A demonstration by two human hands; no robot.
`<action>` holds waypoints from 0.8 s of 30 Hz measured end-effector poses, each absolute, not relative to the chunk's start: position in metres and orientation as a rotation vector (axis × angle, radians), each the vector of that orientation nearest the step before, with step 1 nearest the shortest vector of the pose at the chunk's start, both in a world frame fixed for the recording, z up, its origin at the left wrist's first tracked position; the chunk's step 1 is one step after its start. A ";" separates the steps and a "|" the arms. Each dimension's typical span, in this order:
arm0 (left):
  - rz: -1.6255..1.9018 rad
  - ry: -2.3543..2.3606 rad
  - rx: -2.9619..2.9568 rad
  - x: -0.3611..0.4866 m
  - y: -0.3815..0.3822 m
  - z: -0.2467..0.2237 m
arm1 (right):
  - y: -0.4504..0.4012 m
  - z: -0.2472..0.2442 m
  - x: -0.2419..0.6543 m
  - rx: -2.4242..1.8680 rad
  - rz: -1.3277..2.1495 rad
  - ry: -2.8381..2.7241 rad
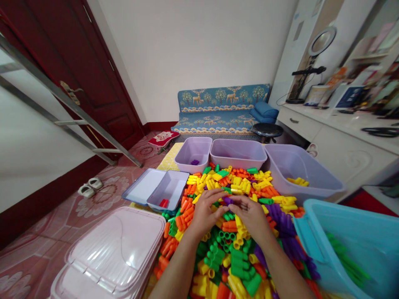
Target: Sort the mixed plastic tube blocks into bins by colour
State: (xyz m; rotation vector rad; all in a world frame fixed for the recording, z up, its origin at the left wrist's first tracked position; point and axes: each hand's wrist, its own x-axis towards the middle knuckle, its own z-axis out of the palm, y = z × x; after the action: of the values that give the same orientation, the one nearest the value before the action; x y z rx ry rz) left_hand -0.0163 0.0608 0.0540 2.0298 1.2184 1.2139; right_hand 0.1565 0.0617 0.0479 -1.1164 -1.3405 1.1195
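Note:
Over a wide heap of plastic toy pieces (230, 261), my left hand (205, 209) and my right hand (251, 214) meet near the middle. Between their fingertips is a small purple plastic piece (228, 201), partly covered by the fingers. Both hands are closed, with thumbs and fingers on this piece. Green, yellow, orange and purple pieces lie under and around them, many shaped like joined tubes. A run of purple pieces (282, 220) lies to the right of my right hand.
Lilac bins (238, 160) line the far side; the left one holds purple pieces (195, 162), the right one yellow pieces (298, 182). A smaller tray (168, 187) holds red pieces. A blue bin (314, 232) with green pieces stands right; pale lids (121, 241) lie left.

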 end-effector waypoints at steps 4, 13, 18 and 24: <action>1.149 1.243 2.079 -0.017 0.061 0.050 | 0.061 0.051 0.155 -1.159 1.068 -1.495; 1.299 1.171 1.903 -0.014 0.055 0.050 | 0.064 0.057 0.146 -1.037 1.172 -1.442; 1.329 1.064 1.789 -0.014 0.053 0.052 | 0.071 0.050 0.141 -1.176 1.072 -1.513; 1.315 0.989 1.748 -0.017 0.050 0.051 | 0.075 0.051 0.140 -1.240 0.705 -1.802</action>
State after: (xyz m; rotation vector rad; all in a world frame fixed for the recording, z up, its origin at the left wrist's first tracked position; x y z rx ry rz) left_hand -0.0172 0.0501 0.0514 1.7480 0.9893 1.3151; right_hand 0.1396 0.0750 0.0507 -1.2399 -1.8024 0.7047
